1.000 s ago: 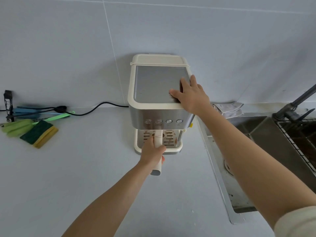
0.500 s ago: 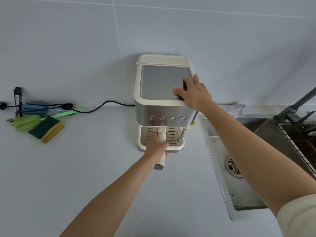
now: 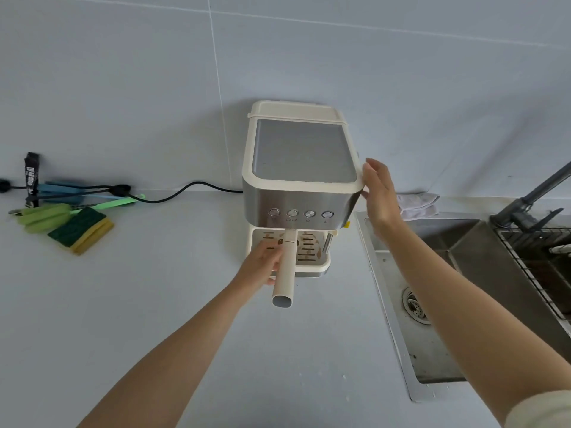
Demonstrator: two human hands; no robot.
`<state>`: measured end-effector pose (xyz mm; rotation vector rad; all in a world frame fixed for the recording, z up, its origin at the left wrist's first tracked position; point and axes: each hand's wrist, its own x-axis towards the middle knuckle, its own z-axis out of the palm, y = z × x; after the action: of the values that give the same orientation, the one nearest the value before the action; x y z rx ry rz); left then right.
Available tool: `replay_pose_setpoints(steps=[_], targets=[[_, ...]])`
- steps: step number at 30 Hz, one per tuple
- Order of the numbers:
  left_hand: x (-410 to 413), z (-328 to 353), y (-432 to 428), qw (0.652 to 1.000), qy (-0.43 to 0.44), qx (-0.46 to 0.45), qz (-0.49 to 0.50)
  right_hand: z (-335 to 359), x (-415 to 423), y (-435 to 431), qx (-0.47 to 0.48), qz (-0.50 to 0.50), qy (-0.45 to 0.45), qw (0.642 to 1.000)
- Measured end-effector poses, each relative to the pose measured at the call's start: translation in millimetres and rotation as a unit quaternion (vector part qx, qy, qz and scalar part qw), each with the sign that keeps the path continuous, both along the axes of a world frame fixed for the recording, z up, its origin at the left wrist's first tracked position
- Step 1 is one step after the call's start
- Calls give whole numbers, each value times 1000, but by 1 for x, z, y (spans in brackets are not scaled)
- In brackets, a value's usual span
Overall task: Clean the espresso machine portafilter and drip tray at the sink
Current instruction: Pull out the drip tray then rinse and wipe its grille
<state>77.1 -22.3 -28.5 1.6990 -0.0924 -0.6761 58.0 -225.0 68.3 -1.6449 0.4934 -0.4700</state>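
The right hand (image 3: pixel 378 193) rests flat, fingers straight, against the espresso machine (image 3: pixel 301 168) at its 3 o'clock side. The portafilter (image 3: pixel 285 267) sits under the machine with its handle pointing to 6 o'clock. The blurred left hand (image 3: pixel 261 267) touches the handle from 9 o'clock, and whether it grips cannot be told.

1 espresso machine (image 3: pixel 301 149), 4 buttons (image 3: pixel 292 213), 1 portafilter (image 3: pixel 285 267), 1 drip tray (image 3: pixel 319 267), 2 hands (image 3: pixel 262 265) (image 3: pixel 379 193)

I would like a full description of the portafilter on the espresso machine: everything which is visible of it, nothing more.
The portafilter shows mainly its handle: a smooth, cream, plastic-looking tube with a flat grey end and a thin seam near the top. It sits under the front of the espresso machine, above the stained drip tray, pointing out toward the camera. Its basket is hidden. The left hand lies against the handle's left side; blur hides whether it grips.
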Motion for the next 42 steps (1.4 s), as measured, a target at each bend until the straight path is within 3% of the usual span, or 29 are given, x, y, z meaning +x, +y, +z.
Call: replay_pose_setpoints(steps=[3,6,8,10,14,22,31,42], targets=[[12,-15,21,998,-13,13,68,-34,-19,-12,41,-13,21,999],[26,-38,39,985,-56,127,102,-75,-36,-18,37,-11,94,995],[34,-49,46,961,-105,247,61,-98,-43,-18,20,9,152,988],[40,-54,44,943,-138,304,13,-116,-45,-15,-15,46,214,976],[54,-57,26,948,-157,275,-34,-139,-37,-7,-101,117,283,947],[67,-66,6,958,-141,230,-92,-155,-10,3,-202,195,258,925],[70,-82,4,957,-141,235,-90,-170,8,3,-179,193,336,904],[64,-83,6,967,-141,203,-67,-166,5,2,-193,182,317,911]])
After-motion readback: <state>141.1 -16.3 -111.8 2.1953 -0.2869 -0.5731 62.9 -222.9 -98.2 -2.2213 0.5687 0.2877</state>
